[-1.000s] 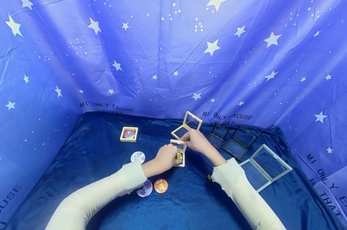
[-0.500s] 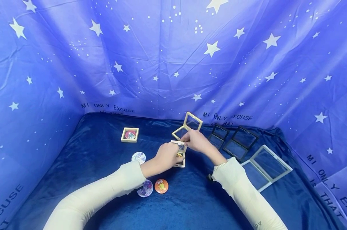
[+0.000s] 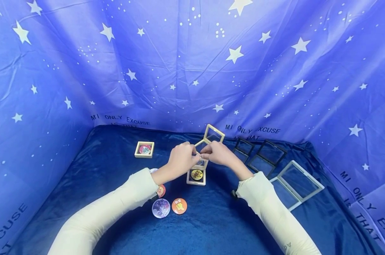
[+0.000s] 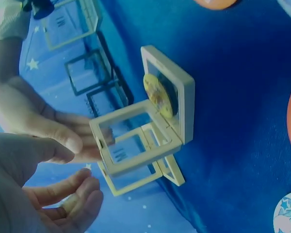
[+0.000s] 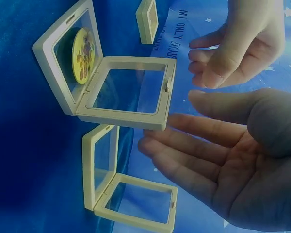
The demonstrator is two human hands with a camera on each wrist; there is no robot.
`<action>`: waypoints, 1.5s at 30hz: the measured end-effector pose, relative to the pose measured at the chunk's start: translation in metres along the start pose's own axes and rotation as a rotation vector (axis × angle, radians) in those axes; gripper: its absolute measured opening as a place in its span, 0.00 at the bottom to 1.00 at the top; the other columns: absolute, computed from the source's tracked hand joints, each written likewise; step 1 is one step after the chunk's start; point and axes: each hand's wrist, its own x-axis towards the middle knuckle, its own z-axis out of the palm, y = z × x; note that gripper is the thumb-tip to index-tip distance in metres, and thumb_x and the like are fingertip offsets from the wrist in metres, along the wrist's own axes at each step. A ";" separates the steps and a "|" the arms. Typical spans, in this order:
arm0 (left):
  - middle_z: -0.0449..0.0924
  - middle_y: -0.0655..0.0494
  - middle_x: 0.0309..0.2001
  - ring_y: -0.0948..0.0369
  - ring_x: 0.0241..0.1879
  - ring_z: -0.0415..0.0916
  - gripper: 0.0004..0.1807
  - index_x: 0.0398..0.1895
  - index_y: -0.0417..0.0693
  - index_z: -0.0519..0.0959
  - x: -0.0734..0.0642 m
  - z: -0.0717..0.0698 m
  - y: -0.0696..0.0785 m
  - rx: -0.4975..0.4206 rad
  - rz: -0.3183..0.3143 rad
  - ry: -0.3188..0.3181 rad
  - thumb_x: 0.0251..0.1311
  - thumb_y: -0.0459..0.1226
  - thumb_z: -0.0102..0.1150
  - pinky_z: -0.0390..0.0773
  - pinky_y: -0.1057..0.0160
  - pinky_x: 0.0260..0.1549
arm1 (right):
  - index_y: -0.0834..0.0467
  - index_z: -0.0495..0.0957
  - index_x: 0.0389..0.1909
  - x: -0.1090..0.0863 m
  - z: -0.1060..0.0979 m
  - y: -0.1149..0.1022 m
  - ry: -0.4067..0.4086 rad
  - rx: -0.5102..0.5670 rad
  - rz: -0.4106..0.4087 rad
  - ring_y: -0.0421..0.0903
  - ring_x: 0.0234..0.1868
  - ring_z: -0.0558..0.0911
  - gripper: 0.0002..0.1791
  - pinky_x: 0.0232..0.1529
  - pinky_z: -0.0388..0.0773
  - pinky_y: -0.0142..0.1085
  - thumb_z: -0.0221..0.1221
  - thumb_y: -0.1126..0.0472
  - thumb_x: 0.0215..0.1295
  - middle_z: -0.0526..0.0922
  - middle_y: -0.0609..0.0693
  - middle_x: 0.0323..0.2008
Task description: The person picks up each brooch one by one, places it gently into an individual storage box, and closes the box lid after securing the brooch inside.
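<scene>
A cream hinged display frame (image 5: 126,119) stands with its two clear-windowed halves spread apart. In its lower half is a round yellow badge (image 3: 197,174) with a printed figure, which leans away from the film in the left wrist view. My right hand (image 3: 219,154) has its fingers extended, the fingertips (image 5: 148,138) right at the outer edge of the raised half. Close by, at that same edge, my left hand (image 3: 181,159) has its fingers loosely bent and nothing between them. Just beyond stands a second cream frame (image 5: 88,170), also spread apart, with no badge in it.
A closed cream frame (image 3: 144,149) holding a red badge sits at the back left. Purple (image 3: 161,208), orange (image 3: 179,206) and red (image 3: 161,191) badges lie near my left sleeve, which hides most of a white one. Black frames (image 3: 276,146) and a white frame (image 3: 308,174) stand at right.
My left hand has come off the badge and the frame's lower half and moved away to the raised half's upper edge, uncovering the yellow badge. The right hand has barely moved.
</scene>
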 end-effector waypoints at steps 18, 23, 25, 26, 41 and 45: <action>0.60 0.63 0.12 0.66 0.14 0.56 0.23 0.16 0.44 0.78 0.021 -0.003 -0.028 -0.285 -0.376 -0.439 0.63 0.50 0.65 0.57 0.68 0.17 | 0.71 0.75 0.63 0.003 0.004 0.026 -0.177 0.407 0.329 0.61 0.57 0.84 0.30 0.61 0.79 0.51 0.55 0.48 0.77 0.84 0.67 0.54; 0.60 0.63 0.10 0.66 0.12 0.56 0.29 0.09 0.51 0.69 0.024 -0.001 -0.036 -0.376 -0.466 -0.545 0.63 0.53 0.64 0.58 0.67 0.16 | 0.71 0.74 0.64 0.004 0.004 0.030 -0.214 0.423 0.340 0.60 0.57 0.85 0.33 0.60 0.79 0.50 0.54 0.45 0.77 0.84 0.68 0.54; 0.67 0.60 0.13 0.64 0.15 0.65 0.28 0.11 0.49 0.72 0.024 -0.001 -0.037 -0.425 -0.492 -0.570 0.64 0.53 0.64 0.70 0.65 0.21 | 0.71 0.74 0.64 0.004 0.005 0.030 -0.227 0.424 0.340 0.60 0.58 0.84 0.33 0.61 0.79 0.50 0.53 0.44 0.77 0.84 0.68 0.54; 0.70 0.58 0.15 0.62 0.18 0.71 0.27 0.15 0.45 0.75 0.023 -0.001 -0.038 -0.451 -0.503 -0.580 0.64 0.53 0.64 0.76 0.64 0.25 | 0.71 0.73 0.65 0.004 0.005 0.030 -0.233 0.427 0.339 0.60 0.58 0.84 0.34 0.61 0.79 0.50 0.53 0.44 0.77 0.84 0.68 0.55; 0.87 0.35 0.44 0.47 0.46 0.87 0.30 0.41 0.28 0.83 0.025 0.005 -0.045 -0.618 -0.579 -0.678 0.64 0.53 0.65 0.84 0.54 0.50 | 0.69 0.76 0.62 0.006 0.011 0.037 -0.279 0.443 0.338 0.58 0.57 0.85 0.34 0.60 0.80 0.48 0.53 0.41 0.76 0.85 0.66 0.54; 0.87 0.36 0.45 0.48 0.46 0.88 0.29 0.43 0.30 0.84 0.027 0.006 -0.048 -0.633 -0.593 -0.714 0.64 0.52 0.65 0.84 0.54 0.51 | 0.68 0.77 0.62 0.005 0.009 0.035 -0.284 0.449 0.350 0.57 0.57 0.85 0.34 0.60 0.80 0.47 0.53 0.41 0.76 0.86 0.65 0.53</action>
